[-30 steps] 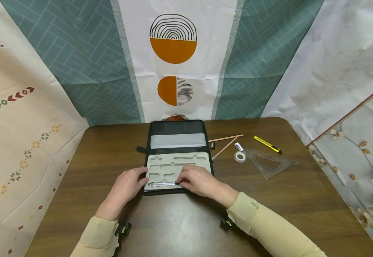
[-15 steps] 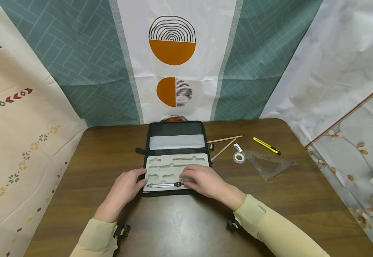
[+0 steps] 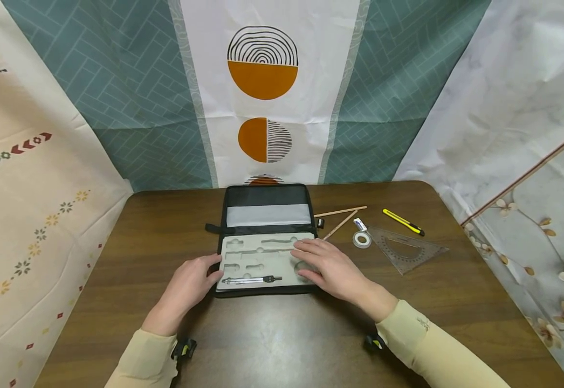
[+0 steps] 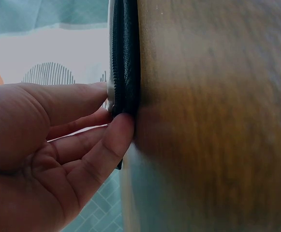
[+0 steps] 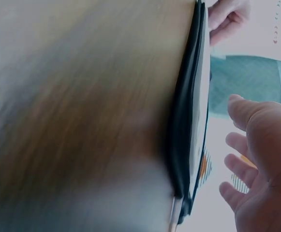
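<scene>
An unzipped black zip case point(image 3: 268, 194) lies open on the table, with a grey foam insert point(image 3: 282, 261) full of cut-out slots. In the front slot rests a silver compass point(image 3: 252, 279) with a dark head. My left hand point(image 3: 192, 285) pinches the case's left edge; in the left wrist view its thumb and fingers sit on either side of the zipped rim point(image 4: 125, 58). Over the right part of the foam hovers my right hand point(image 3: 332, 269), fingers spread and holding nothing. In the right wrist view that hand point(image 5: 271, 154) is apart from the case.
Right of the case lie two pencils point(image 3: 340, 211), a small black sharpener point(image 3: 321, 222), an eraser point(image 3: 359, 224), a white tape roll point(image 3: 362, 240), a clear set square point(image 3: 405, 250) and a yellow utility knife point(image 3: 403, 222). Fabric hangs behind and along both sides.
My right hand has let go of the compass, leaving it in the front slot, and moved right and up with its fingers opening. My left hand has stayed at the case edge.
</scene>
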Tool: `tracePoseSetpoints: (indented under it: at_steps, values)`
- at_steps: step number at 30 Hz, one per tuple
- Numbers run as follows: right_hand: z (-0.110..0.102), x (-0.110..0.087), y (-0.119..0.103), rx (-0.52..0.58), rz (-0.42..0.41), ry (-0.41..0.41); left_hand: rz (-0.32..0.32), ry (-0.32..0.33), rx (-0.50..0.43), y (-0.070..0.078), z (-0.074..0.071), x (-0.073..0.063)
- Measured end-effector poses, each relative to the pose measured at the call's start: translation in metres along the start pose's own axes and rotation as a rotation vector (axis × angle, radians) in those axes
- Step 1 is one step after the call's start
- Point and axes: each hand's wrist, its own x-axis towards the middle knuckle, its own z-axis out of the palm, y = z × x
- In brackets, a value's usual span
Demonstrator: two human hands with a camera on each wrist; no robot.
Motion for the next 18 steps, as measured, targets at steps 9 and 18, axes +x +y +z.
tracePoseSetpoints:
  at_steps: [9, 18]
  values:
    - [-0.012, -0.021, 0.020, -0.041, 0.081, 0.035, 0.006, 0.000, -0.003, -0.001, 0.000, 0.000]
    - [-0.023, -0.034, 0.037, -0.059, 0.179, 0.038, 0.016, 0.000, -0.001, -0.001, -0.001, 0.000]
